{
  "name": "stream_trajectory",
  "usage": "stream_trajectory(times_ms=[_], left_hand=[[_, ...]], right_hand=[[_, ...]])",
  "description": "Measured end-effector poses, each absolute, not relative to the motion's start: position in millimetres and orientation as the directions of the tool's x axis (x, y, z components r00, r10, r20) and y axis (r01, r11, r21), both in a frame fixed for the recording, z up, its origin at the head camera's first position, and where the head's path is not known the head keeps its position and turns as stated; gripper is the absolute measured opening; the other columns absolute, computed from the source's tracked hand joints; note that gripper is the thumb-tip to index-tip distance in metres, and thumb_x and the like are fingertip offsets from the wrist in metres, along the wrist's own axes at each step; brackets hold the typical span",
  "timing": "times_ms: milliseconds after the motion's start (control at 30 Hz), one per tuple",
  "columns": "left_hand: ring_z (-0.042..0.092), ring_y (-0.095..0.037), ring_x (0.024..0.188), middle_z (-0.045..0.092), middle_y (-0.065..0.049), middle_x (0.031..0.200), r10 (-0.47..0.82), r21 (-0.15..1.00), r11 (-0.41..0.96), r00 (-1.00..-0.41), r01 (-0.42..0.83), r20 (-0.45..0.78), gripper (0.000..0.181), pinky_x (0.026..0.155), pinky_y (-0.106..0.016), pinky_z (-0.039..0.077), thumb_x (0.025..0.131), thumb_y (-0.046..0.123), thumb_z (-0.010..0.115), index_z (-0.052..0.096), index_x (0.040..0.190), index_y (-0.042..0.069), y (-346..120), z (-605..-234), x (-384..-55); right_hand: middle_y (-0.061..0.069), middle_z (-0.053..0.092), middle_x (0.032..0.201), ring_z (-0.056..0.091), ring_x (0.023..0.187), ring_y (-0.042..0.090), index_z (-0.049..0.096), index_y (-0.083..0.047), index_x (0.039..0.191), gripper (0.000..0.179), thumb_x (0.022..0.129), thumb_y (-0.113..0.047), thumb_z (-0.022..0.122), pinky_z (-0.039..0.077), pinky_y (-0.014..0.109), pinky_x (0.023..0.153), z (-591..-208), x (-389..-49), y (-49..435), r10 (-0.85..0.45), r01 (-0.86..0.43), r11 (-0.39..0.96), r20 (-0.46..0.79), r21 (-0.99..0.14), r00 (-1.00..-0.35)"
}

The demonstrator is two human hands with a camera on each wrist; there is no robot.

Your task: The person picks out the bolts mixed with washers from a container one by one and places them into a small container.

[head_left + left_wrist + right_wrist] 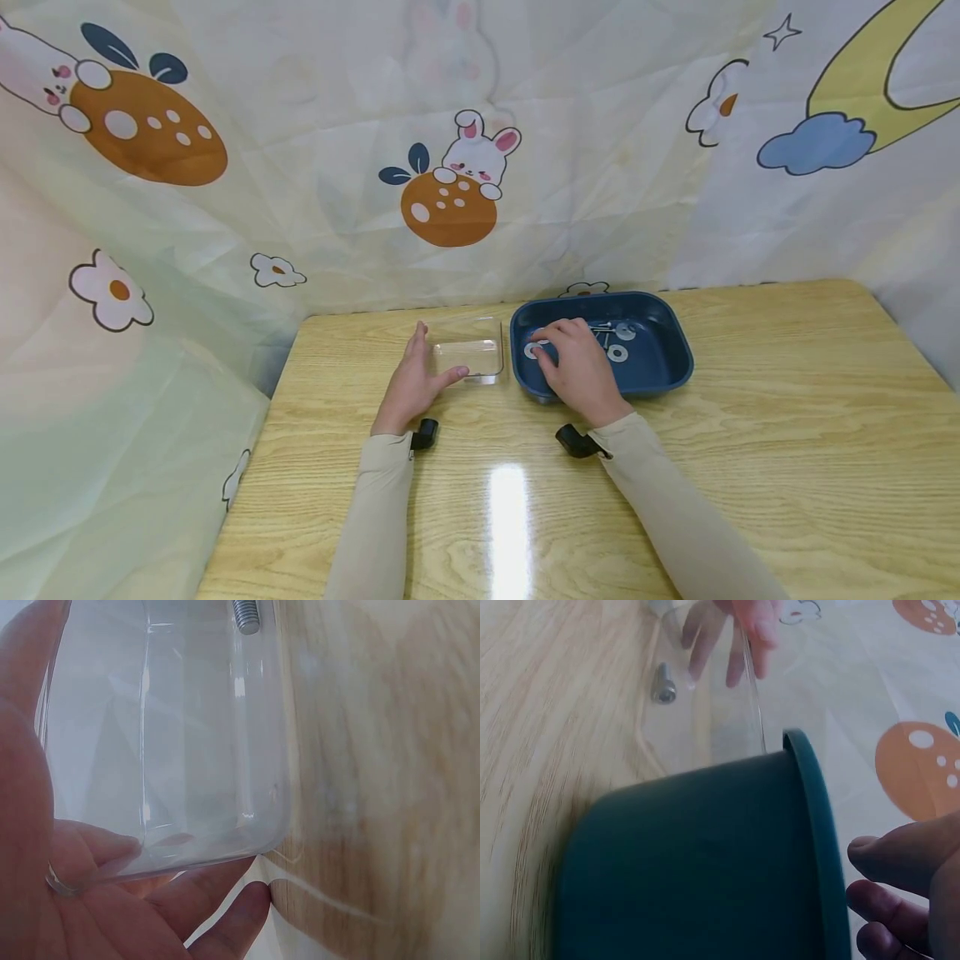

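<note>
A clear plastic box (487, 357) stands on the table, left of a dark blue tray (654, 385). My left hand (412, 377) holds the box at its left end, thumb over the near side and fingers along the outer wall. One bolt (663, 686) lies in the box, and its threaded end shows in the left wrist view. My right hand (579, 367) hangs over the tray's left part, fingers bent loosely and thumb apart. No object shows between its fingertips. Flat washers (618, 353) and several bolts (602, 328) lie in the tray, some hidden by the hand.
The wooden table (787, 400) reaches back to a patterned cloth (337, 208) that hangs behind it and along the left side. The tray's raised rim stands close beside the box. A bright light reflection lies on the table's front.
</note>
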State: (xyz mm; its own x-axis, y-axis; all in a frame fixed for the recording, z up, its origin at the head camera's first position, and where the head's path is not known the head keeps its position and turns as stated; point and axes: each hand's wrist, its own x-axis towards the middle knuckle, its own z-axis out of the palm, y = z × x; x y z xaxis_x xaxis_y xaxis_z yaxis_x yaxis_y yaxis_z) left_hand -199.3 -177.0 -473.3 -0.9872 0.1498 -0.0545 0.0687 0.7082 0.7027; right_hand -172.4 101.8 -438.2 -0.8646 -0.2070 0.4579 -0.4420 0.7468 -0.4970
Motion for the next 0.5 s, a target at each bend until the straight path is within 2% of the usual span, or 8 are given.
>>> stream_trajectory(times_ms=[333, 500], left_hand=[[0.023, -0.037, 0.149, 0.008, -0.006, 0.168, 0.156, 0.697, 0.713, -0.986, 0.075, -0.053, 0.118, 0.117, -0.057, 0.026, 0.086, 0.061, 0.072, -0.003, 0.162, 0.012, -178, -473, -199], [0.022, -0.037, 0.149, 0.009, -0.006, 0.168, 0.156, 0.702, 0.708, -0.987, 0.077, -0.050, 0.121, 0.116, -0.057, 0.026, 0.084, 0.067, 0.070, -0.002, 0.163, 0.011, -177, -473, -198]], right_hand=[[0.012, 0.069, 0.108, 0.055, 0.099, 0.031, 0.076, -0.005, 0.110, 0.019, 0.092, -0.013, 0.074, 0.051, 0.044, 0.080, -437, -168, 116, -0.143, -0.382, 0.758, 0.437, -0.528, -0.888], [0.014, 0.068, 0.108, 0.057, 0.101, 0.034, 0.076, -0.003, 0.110, 0.020, 0.091, -0.011, 0.075, 0.045, 0.055, 0.100, -440, -166, 123, -0.113, -0.359, 0.756, 0.430, -0.548, -0.896]])
